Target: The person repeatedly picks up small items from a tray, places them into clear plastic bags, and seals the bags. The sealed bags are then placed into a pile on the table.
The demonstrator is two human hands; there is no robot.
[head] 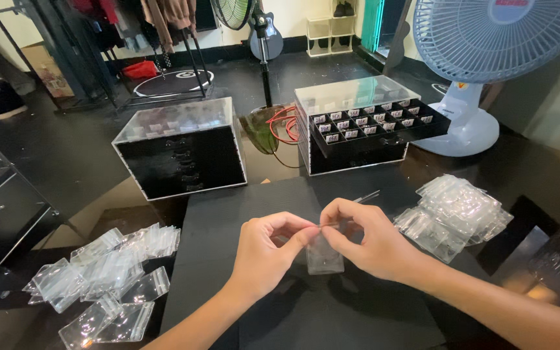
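Observation:
My left hand (268,247) and my right hand (365,241) meet over a black mat (306,311). Between their fingertips hangs a small clear zip bag (325,257), pinched at its top edge by both hands. A thin metal tool (365,196), perhaps tweezers, lies on the mat just behind my right hand. Whether the bag holds anything I cannot tell.
Piles of small clear zip bags lie at the left (108,275) and right (455,214). Behind the mat stand a black drawer box with a clear lid (183,149) and another with an open drawer of small compartments (371,120). A desk fan (481,65) stands at the back right.

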